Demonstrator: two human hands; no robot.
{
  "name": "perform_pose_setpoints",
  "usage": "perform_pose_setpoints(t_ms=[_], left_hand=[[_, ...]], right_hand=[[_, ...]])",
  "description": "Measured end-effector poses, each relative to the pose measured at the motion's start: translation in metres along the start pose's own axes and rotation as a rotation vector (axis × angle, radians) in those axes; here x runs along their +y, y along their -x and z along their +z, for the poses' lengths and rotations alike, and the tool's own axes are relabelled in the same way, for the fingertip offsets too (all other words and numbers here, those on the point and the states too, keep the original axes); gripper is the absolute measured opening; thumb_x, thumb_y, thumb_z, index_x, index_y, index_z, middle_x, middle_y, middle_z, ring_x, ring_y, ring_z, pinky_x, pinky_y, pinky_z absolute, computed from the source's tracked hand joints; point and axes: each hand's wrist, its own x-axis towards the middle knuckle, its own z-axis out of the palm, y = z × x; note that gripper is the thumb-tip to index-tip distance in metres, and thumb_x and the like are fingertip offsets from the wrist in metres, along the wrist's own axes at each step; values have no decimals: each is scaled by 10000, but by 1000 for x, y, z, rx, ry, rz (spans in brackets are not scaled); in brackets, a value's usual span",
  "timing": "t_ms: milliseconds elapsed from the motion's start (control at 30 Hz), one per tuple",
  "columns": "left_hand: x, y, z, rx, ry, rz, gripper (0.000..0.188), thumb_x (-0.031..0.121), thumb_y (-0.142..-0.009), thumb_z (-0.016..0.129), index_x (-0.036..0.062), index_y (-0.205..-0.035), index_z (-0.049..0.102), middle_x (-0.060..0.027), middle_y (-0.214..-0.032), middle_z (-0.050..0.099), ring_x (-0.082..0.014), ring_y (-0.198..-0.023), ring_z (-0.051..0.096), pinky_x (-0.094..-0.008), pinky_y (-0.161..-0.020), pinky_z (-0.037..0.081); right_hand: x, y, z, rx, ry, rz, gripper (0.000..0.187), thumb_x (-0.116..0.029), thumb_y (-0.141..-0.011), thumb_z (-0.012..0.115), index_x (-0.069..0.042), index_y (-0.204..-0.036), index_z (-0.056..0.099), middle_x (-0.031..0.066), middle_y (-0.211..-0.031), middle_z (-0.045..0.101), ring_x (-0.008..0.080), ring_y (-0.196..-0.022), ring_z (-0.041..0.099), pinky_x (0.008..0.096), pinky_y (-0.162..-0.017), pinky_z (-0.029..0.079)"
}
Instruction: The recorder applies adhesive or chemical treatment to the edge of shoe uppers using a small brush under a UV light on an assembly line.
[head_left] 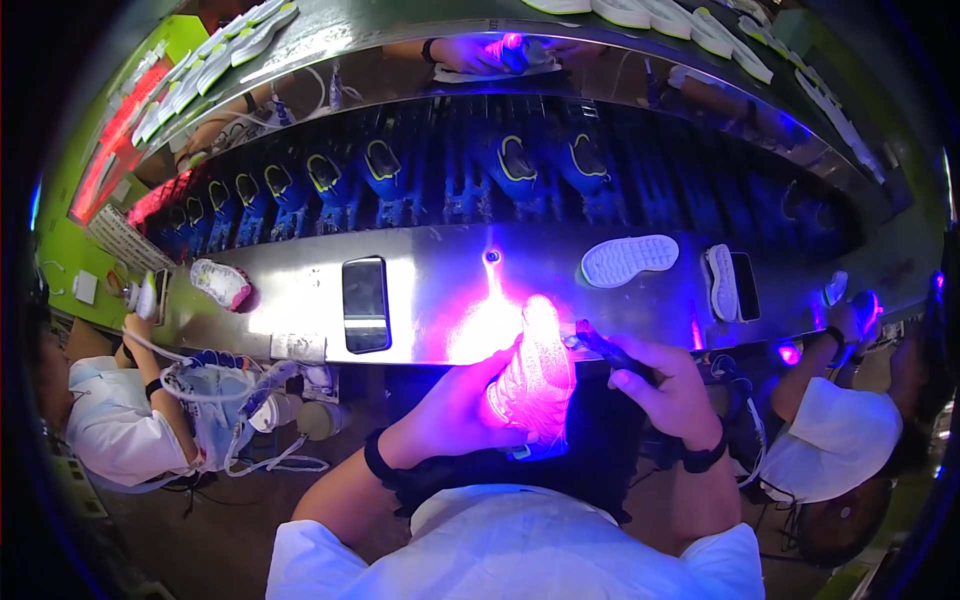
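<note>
My left hand [450,405] is closed around a shoe upper [540,385] in front of me, at the bench's near edge. Bright pink-violet light washes over it, so its true colour cannot be told. Its toe points away from me, and part of the heel end is hidden by my fingers. In my right hand [672,388] is a dark-handled brush [612,352], gripped by its handle. The brush's tip lies close against the right side of the shoe; whether it touches is unclear.
On the metal bench [440,260] lie a phone [367,305], a white shoe sole [630,261], another sole [721,283] and a pink-and-white shoe [221,284]. Behind runs a conveyor carrying several blue shoes [382,162]. Co-workers sit at left [130,425] and right [835,440].
</note>
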Motion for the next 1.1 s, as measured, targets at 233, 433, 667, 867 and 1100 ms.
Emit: perform_pose_setpoints(t_ms=[233,433,667,867,1100], left_hand=[[-6,-1,16,-36,231,-255,1002,335,-793,931,-85,-1531,399,-173,-1423,608,-243,-1325,573,-396,-1124,456],[-5,-13,31,-12,511,-384,830,259,-855,887,-53,-1499,467,-122,-1414,608,-200,-1328,553,-376,-1134,440],[0,-17,44,44,620,-445,808,242,-869,873,-74,-1486,456,-133,-1382,619,-200,-1314,556,-371,-1122,448],[0,-12,37,85,656,-371,640,147,-934,786,-21,-1474,485,-101,-1324,662,-194,-1220,641,-374,-1069,509],[2,-5,29,241,628,-289,659,154,-917,817,-80,-1444,497,-118,-1340,644,-196,-1246,607,-367,-1077,492]], right_hand=[[7,11,-6,-67,15,-20,491,22,-936,697,-5,-1420,617,107,-1290,710,178,-1082,668,333,-927,559],[32,33,5,33,-23,32,420,-81,-953,730,-17,-1363,661,149,-1238,743,222,-1152,698,339,-1029,502],[29,33,-7,65,57,60,424,-80,-951,730,-28,-1366,661,147,-1221,752,233,-1112,717,349,-991,528],[30,37,-1,-40,-143,93,456,-80,-977,703,-15,-1421,624,42,-1063,732,110,-846,652,297,-824,552],[11,67,-22,-246,-106,264,470,-70,-964,711,-29,-1425,627,34,-1012,735,103,-856,655,288,-829,541]])
